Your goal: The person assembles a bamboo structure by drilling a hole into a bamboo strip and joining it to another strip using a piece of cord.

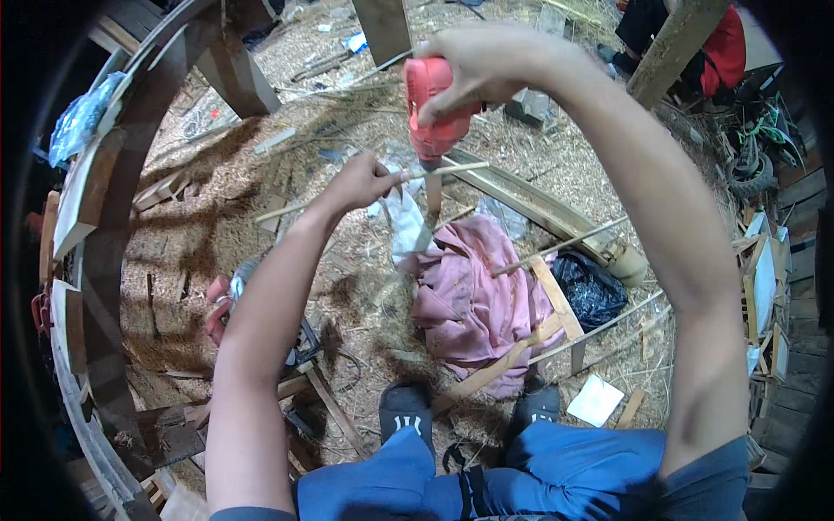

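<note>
A red power drill (429,130) points downward in my right hand (491,65), whose fingers wrap round its grip. The drill's dark nose is against or just above a thin wooden stick (460,168); I cannot tell whether it touches. My left hand (360,181) pinches that stick a little to the left of the drill's nose. It runs slanting from the left, behind my left forearm, to just right of the drill. Right below the nose is a narrow brown upright piece (433,198), partly hidden by the stick.
A crumpled pink cloth (473,291) lies before my feet, beside a black plastic bag (586,291) and a wooden frame (556,300). Wood shavings (208,286) cover the floor. A red tool (217,321) sits by my left forearm. A person in red (723,52) is at the far right.
</note>
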Tool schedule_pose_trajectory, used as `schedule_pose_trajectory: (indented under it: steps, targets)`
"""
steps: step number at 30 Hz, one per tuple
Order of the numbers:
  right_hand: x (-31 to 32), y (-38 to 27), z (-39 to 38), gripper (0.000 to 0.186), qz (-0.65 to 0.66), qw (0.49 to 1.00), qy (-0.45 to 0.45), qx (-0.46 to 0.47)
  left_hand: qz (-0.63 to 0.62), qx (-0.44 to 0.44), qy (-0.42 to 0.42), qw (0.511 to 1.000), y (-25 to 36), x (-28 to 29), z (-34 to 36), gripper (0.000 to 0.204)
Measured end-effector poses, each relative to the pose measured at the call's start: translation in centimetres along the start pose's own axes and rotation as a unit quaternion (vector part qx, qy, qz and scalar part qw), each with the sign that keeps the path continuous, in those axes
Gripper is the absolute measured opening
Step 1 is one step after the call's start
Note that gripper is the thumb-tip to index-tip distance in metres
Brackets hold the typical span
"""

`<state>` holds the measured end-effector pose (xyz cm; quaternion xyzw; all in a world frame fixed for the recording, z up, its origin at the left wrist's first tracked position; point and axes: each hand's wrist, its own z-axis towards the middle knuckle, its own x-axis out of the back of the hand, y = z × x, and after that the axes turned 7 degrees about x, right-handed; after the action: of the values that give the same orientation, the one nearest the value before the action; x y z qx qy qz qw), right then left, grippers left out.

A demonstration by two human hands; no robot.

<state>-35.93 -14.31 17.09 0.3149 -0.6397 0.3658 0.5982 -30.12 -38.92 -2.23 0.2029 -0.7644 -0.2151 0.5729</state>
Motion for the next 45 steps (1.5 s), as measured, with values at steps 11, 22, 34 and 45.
schedule_pose_trajectory:
  steps: [11,22,34,45]
  targets:
    - [2.5,-0.8,-2.2,0.06,0.06,0.995,-0.01,-0.082,0.036,0.01,0.002,0.999,1.6,0.1,-1.1,0.049]
    - [1.4,2.6,-5.6,0.051,0.255,0.946,0.154,-0.128,0.003,0.009,0.0,1.0,0.7,-0.4,-1.5,0.05]
    - [-10.1,9.9,-9.5,0.049,0.389,0.836,0.263,-0.285,-0.009,0.039,-0.006,0.999,1.1,-0.1,-1.7,0.051]
    - [-12.6,11.2,-7.2,0.052,0.37,0.862,0.215,-0.27,0.01,0.021,-0.001,1.0,0.1,0.1,-1.1,0.054]
